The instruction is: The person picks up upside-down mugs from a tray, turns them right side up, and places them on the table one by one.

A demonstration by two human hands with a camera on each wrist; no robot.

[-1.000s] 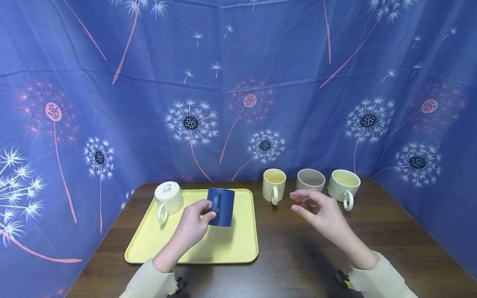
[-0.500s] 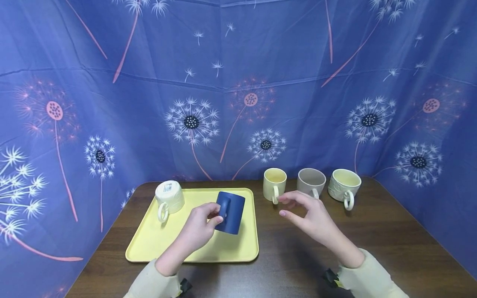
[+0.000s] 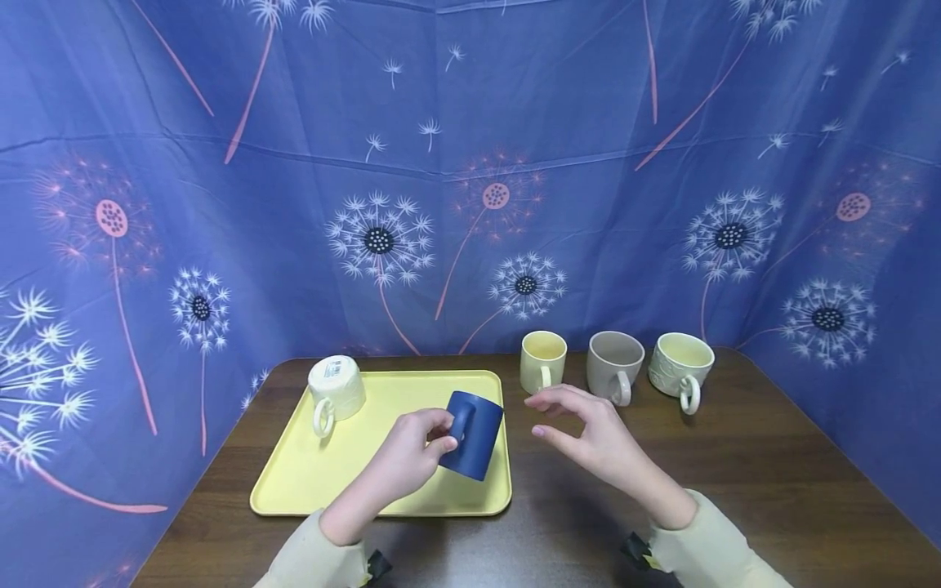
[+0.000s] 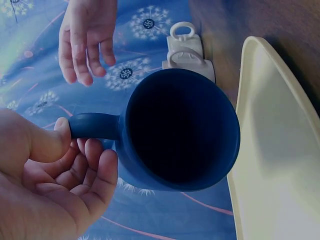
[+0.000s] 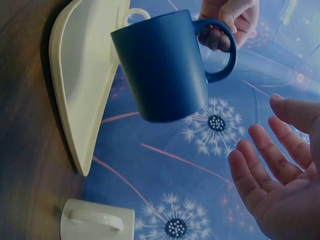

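My left hand [image 3: 408,451] pinches the handle of a plain dark blue mug [image 3: 479,437] between thumb and fingers. The mug hangs tilted over the right side of a yellow tray [image 3: 309,490]. Its dark inside faces the left wrist view, while the head view shows only its outer side. To the right of the mug, my right hand [image 3: 588,420] hovers with thumb and fingers apart, holding nothing. In the right wrist view, the blue mug [image 5: 162,70] stands a short gap away from the right fingertips [image 5: 239,160].
A white mug [image 3: 340,388] stands upside down at the tray's back left corner. Along the back of the brown wooden table [image 3: 772,482] are a pale yellow mug [image 3: 542,359], a grey mug [image 3: 612,367] and a cream embossed mug [image 3: 675,371], all upright. A blue dandelion-print cloth [image 3: 470,269] hangs behind.
The left hand has carried the blue mug right and toward me, tilting it further. The right hand has moved left toward the mug, uncovering the grey mug's handle.
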